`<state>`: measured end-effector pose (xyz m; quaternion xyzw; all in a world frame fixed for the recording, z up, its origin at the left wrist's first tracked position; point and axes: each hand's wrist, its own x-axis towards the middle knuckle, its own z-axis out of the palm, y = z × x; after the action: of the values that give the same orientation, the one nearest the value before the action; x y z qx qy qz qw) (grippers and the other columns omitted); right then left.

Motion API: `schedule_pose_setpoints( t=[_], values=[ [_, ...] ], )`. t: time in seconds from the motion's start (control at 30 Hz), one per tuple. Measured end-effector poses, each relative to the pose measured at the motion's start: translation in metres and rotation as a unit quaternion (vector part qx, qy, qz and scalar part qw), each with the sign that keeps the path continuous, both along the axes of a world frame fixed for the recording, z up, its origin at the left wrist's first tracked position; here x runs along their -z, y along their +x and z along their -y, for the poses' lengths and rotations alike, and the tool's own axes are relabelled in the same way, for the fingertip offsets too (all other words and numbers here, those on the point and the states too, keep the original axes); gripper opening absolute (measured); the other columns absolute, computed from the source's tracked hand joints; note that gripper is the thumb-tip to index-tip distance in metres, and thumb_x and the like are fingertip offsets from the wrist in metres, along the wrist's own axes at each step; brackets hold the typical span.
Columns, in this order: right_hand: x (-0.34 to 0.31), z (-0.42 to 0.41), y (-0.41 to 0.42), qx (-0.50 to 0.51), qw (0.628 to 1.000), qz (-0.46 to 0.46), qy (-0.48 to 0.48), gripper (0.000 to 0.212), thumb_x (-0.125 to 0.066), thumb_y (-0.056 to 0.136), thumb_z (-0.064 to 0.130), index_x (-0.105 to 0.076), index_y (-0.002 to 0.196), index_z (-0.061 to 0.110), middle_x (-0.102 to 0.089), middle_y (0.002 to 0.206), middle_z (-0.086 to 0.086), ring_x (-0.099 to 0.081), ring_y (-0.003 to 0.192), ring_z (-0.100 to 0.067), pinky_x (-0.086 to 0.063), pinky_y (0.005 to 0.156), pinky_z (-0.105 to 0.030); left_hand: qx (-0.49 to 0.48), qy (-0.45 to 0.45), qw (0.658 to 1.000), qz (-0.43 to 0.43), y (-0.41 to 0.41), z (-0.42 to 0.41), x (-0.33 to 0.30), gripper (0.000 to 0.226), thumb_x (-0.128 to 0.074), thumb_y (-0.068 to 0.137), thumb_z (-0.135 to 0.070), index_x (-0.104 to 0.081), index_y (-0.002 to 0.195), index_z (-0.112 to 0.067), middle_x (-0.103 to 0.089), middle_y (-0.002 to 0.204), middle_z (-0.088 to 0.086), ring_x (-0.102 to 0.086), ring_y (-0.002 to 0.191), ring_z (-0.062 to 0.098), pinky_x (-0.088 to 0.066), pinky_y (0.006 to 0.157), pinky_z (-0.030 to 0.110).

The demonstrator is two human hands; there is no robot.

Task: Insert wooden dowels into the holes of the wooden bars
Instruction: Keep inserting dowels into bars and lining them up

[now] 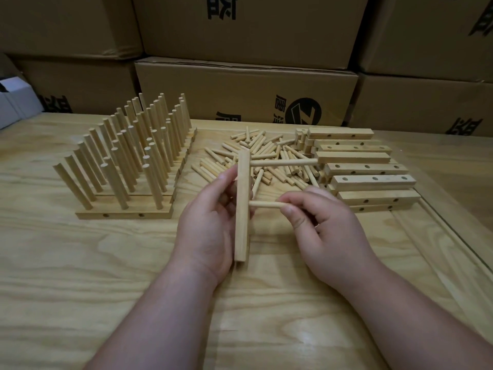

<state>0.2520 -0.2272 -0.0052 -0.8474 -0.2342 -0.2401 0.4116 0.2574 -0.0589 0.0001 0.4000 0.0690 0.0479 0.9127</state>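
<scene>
My left hand [210, 225] grips a pale wooden bar [242, 236] that runs away from me above the table. One dowel [282, 162] sticks out to the right from the bar's far end. My right hand [324, 228] pinches a second dowel [265, 204], whose left tip meets the bar's right face near its middle. A loose heap of dowels [266, 153] lies behind the hands. Bare bars with holes [373, 180] are stacked at the right.
Several bars filled with upright dowels [128, 161] stand in rows at the left on the wooden table [106, 276]. Cardboard boxes [245, 92] wall off the back edge. A white box [10, 102] sits at the far left. A raised ledge runs along the table's right side.
</scene>
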Motion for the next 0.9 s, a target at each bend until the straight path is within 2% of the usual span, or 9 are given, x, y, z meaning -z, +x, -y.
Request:
schedule_pose_setpoints(
  t=[0.1,0.17,0.23,0.33,0.43,0.53,0.7,0.77,0.9],
  values=[
    [-0.002,0.003,0.002,0.034,0.998,0.042,0.031,0.016,-0.057,0.099,0.017,-0.070,0.108,0.018,-0.053,0.086,0.016,-0.055,0.078,-0.004,-0.038,0.068,-0.007,-0.064,0.023,0.998,0.014,0.000,-0.002,0.000,0.028,-0.059,0.093,-0.025,-0.072,0.114,-0.013,-0.074,0.090,0.005,-0.067,0.079,0.015,-0.055,0.071,0.030],
    [-0.002,0.005,0.004,0.057,0.995,0.060,0.057,0.015,-0.057,0.099,0.015,-0.069,0.109,0.016,-0.053,0.087,0.016,-0.054,0.077,-0.003,-0.038,0.067,-0.007,-0.126,0.141,0.982,0.024,-0.001,-0.003,0.003,0.022,-0.052,0.102,-0.018,-0.073,0.109,-0.023,-0.075,0.086,-0.003,-0.065,0.075,0.007,-0.052,0.062,0.019],
    [-0.001,0.006,0.005,0.071,0.992,0.073,0.071,0.015,-0.057,0.099,0.013,-0.068,0.109,0.016,-0.054,0.089,0.015,-0.054,0.079,-0.002,-0.038,0.069,-0.006,-0.211,0.314,0.925,0.035,-0.003,-0.006,0.008,0.028,-0.054,0.100,-0.013,-0.074,0.101,-0.033,-0.075,0.089,-0.011,-0.066,0.078,-0.004,-0.050,0.064,0.012],
    [0.000,0.007,0.006,0.078,0.991,0.073,0.080,0.014,-0.058,0.099,0.013,-0.067,0.108,0.018,-0.055,0.090,0.015,-0.054,0.079,-0.003,-0.038,0.068,-0.007,-0.242,0.539,0.806,0.042,-0.006,-0.007,0.011,0.039,-0.054,0.094,-0.008,-0.070,0.113,-0.039,-0.070,0.116,-0.011,-0.058,0.117,0.009,-0.044,0.103,0.027],
    [0.001,0.007,0.007,0.085,0.990,0.075,0.086,0.014,-0.059,0.099,0.013,-0.068,0.108,0.017,-0.055,0.089,0.016,-0.055,0.079,-0.002,-0.038,0.068,-0.006,-0.110,0.706,0.700,-0.026,-0.006,-0.003,0.009,0.061,-0.054,0.093,-0.021,-0.043,0.151,-0.038,-0.044,0.155,-0.010,-0.027,0.149,0.019,-0.015,0.125,0.041],
    [0.002,0.007,0.008,0.089,0.989,0.075,0.087,0.014,-0.058,0.098,0.015,-0.069,0.108,0.016,-0.055,0.089,0.017,-0.055,0.079,-0.001,-0.039,0.069,-0.006,0.021,0.771,0.635,-0.028,-0.006,0.000,0.013,0.066,-0.048,0.093,-0.034,-0.028,0.155,-0.045,-0.024,0.166,-0.017,-0.006,0.156,0.014,0.002,0.126,0.044],
    [0.002,0.008,0.008,0.093,0.988,0.068,0.098,0.015,-0.060,0.098,0.013,-0.068,0.107,0.022,-0.059,0.090,0.011,-0.057,0.082,-0.004,-0.042,0.068,-0.008,0.002,0.768,0.640,-0.034,-0.005,0.000,0.015,0.027,-0.055,0.085,-0.051,-0.061,0.111,-0.048,-0.045,0.146,-0.021,-0.027,0.143,0.018,-0.014,0.123,0.041],
    [0.002,0.008,0.007,0.090,0.988,0.065,0.103,0.017,-0.060,0.098,0.013,-0.066,0.107,0.026,-0.059,0.090,0.013,-0.058,0.081,-0.005,-0.043,0.067,-0.008,-0.029,0.752,0.658,-0.039,-0.004,0.000,0.015,0.012,-0.061,0.081,-0.056,-0.052,0.085,-0.048,-0.049,0.120,-0.024,-0.037,0.129,0.017,-0.025,0.114,0.036],
    [0.002,0.007,0.008,0.086,0.988,0.064,0.109,0.017,-0.060,0.097,0.014,-0.064,0.106,0.029,-0.059,0.090,0.015,-0.059,0.082,-0.004,-0.042,0.069,-0.007,-0.044,0.748,0.661,-0.039,-0.004,0.001,0.018,0.044,-0.062,0.082,-0.060,-0.053,0.124,-0.051,-0.051,0.127,-0.020,-0.033,0.124,0.014,-0.029,0.109,0.034]
  ],
)
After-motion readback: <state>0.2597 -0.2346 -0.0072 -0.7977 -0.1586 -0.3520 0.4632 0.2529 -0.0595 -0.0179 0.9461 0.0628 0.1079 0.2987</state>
